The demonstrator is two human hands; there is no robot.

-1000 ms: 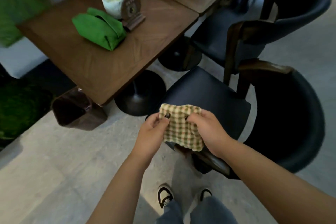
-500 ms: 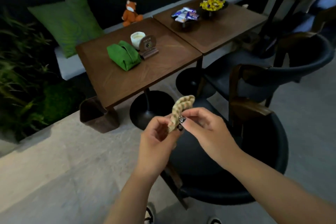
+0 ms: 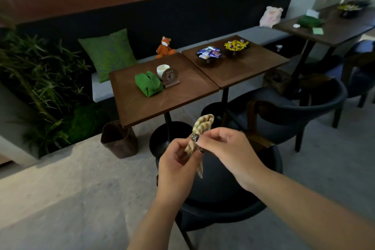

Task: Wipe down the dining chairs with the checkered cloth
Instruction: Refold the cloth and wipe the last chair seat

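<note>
The checkered cloth, yellow-green and folded into a narrow strip, stands upright between both hands with a loose end hanging below. My left hand grips its lower part. My right hand pinches it from the right with thumb and fingers. Directly below the hands is a dark round dining chair with a wooden back. A second dark chair stands behind it to the right, at the right table.
Two wooden tables stand side by side ahead, with a green pouch, a cup, a sign and two snack bowls. A brown bin sits on the floor at left. Bench, cushion, fox toy and plants line the wall.
The view has tilted up from the chair seat to the tables. The cloth, held flat and spread a second ago, is now folded into an upright strip between both hands.
</note>
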